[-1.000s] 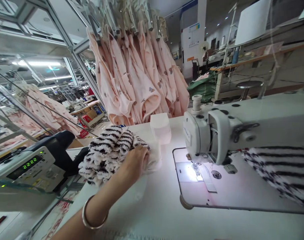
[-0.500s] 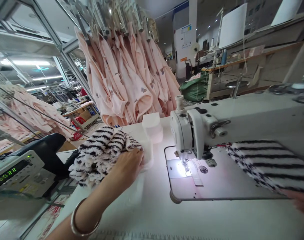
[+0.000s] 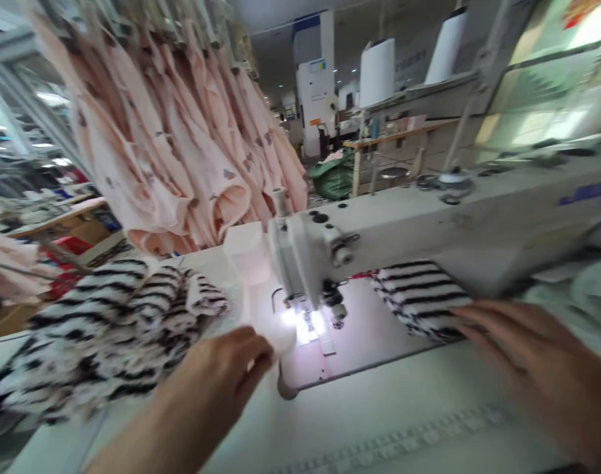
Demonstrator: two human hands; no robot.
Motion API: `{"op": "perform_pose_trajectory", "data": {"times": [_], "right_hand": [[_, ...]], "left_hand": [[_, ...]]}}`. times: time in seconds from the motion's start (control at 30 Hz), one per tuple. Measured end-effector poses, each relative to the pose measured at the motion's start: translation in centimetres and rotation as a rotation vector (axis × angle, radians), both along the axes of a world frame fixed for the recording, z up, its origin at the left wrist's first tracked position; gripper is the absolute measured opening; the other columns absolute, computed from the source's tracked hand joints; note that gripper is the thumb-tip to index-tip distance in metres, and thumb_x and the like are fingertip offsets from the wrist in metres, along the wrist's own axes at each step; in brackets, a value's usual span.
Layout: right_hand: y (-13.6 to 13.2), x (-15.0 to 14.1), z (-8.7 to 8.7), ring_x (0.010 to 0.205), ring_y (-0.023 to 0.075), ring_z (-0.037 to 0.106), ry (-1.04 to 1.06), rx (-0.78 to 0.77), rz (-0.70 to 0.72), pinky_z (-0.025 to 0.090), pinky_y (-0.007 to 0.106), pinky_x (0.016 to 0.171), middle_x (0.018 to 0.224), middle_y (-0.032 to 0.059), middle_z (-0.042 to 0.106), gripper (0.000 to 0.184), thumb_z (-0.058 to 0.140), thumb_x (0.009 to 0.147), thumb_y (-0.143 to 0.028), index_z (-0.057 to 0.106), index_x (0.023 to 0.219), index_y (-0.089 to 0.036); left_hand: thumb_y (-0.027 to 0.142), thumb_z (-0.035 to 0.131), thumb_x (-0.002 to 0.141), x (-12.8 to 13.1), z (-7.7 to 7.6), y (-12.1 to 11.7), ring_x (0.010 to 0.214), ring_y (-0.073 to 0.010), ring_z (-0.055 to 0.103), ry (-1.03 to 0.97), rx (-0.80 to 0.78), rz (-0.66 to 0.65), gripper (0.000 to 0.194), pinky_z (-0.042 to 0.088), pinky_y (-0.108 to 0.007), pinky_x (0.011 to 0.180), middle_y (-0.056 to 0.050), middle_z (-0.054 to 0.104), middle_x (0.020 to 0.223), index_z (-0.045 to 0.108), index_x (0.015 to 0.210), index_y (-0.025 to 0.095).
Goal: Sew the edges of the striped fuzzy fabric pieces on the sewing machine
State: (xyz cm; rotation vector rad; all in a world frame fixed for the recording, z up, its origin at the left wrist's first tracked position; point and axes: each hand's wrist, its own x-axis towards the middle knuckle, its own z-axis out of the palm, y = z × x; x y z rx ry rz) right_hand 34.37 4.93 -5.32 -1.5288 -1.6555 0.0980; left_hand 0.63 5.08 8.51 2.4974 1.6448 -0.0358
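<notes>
My left hand [image 3: 231,368] is in front of the sewing machine's needle area, with thumb and index finger curled together in a pinch. Blur hides whether anything small is between them. On the left, a pile of fluffy black-and-white striped fabric pieces [image 3: 112,316] lies beside that hand. My right hand [image 3: 522,349] reaches in from the right, fingers stretched out, and its fingertips touch the edge of a folded striped fabric stack [image 3: 418,293]. This stack rests on the bed right of the needle. The sewing machine [image 3: 305,263] has its lamp lit over the presser foot.
Pale pink garments [image 3: 182,145] hang from clips behind the table. A white block-shaped object [image 3: 245,250] stands left of the machine head. A ruler strip [image 3: 409,438] runs along the front of the table. White thread cones [image 3: 378,72] stand at the back.
The view has turned right. My left hand has left the striped pile and moved toward the needle area, now pinched. More of my right hand shows, at the folded stack.
</notes>
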Motion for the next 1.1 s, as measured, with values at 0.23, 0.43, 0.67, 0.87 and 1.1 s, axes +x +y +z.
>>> {"op": "perform_pose_trajectory", "data": {"times": [0.23,0.43,0.67,0.87,1.1], "right_hand": [[3.2,-0.4,2.6,0.074,0.0215,0.055,-0.037,-0.153,0.022,0.043,0.035,0.067,0.074,0.0052,0.059,0.024,0.041,0.082,-0.035,0.056,0.07,-0.022],[4.0,0.5,5.9,0.056,0.016,0.054,0.098,-0.232,-0.02,0.04,0.028,0.052,0.069,0.0009,0.062,0.024,0.045,0.082,-0.042,0.057,0.077,-0.022],[-2.3,-3.6,7.6,0.078,0.0121,0.056,0.104,-0.235,0.393,0.045,0.021,0.068,0.082,-0.0009,0.057,0.017,0.041,0.09,-0.031,0.051,0.078,-0.024],[-6.0,-7.0,2.9,0.099,0.0147,0.058,0.338,-0.326,0.208,0.047,0.018,0.08,0.109,0.0002,0.059,0.031,0.05,0.086,-0.042,0.052,0.116,-0.033],[-5.0,-14.7,3.6,0.086,0.014,0.061,0.735,-0.568,0.474,0.049,0.028,0.081,0.1,0.0011,0.062,0.046,0.043,0.087,-0.038,0.04,0.132,-0.035]], "left_hand": [[0.023,0.047,0.085,3.7,-5.3,-1.1,0.061,-0.0149,0.061,-0.251,-0.217,-0.231,0.019,0.043,-0.021,0.052,-0.007,0.065,0.082,0.066,0.091,0.021],[0.032,0.057,0.083,8.2,-4.2,-1.2,0.077,-0.0169,0.064,-0.739,-0.823,-0.16,0.022,0.05,-0.024,0.07,-0.01,0.068,0.09,0.071,0.092,0.018],[0.05,0.057,0.081,10.8,-7.1,-0.8,0.092,-0.0212,0.064,-1.641,-1.558,0.362,0.051,0.049,-0.033,0.085,-0.017,0.063,0.103,0.06,0.107,0.005],[0.004,0.06,0.077,7.2,-6.9,-1.8,0.072,-0.0097,0.063,-1.731,-1.229,0.628,0.036,0.051,-0.021,0.07,-0.006,0.065,0.091,0.058,0.112,0.013],[0.036,0.051,0.085,2.3,-5.2,-2.7,0.083,-0.0185,0.062,-1.611,-1.048,0.579,0.034,0.051,-0.028,0.068,-0.011,0.064,0.096,0.06,0.107,0.012]]}}
